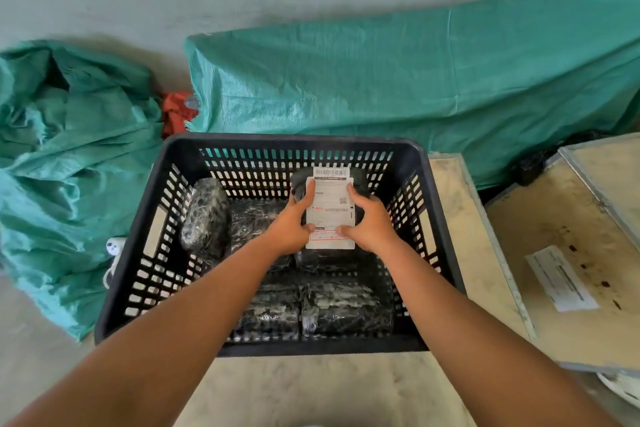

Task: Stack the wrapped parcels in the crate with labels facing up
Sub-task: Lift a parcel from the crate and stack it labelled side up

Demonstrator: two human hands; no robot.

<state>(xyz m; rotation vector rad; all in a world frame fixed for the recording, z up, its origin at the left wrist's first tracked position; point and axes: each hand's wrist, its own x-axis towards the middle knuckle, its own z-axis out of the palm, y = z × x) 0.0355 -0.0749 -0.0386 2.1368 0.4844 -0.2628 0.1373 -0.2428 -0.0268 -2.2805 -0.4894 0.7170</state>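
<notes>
A black slotted crate (133,246) stands in front of me on a pale board. Both hands are inside it, holding one black-wrapped parcel with a white shipping label (331,208) facing up. My left hand (294,225) grips its left edge and my right hand (370,225) its right edge. Behind it another label (330,172) shows on a parcel at the crate's back wall. Several black-wrapped parcels lie on the crate floor, two at the front (346,308) and one standing on edge at the left (204,215).
Green woven sacks lie behind the crate (381,80) and at its left (62,166). A wooden board with a white paper label (561,277) lies to the right. A red cloth (176,111) shows between the sacks. A small white object (114,246) sits by the crate's left side.
</notes>
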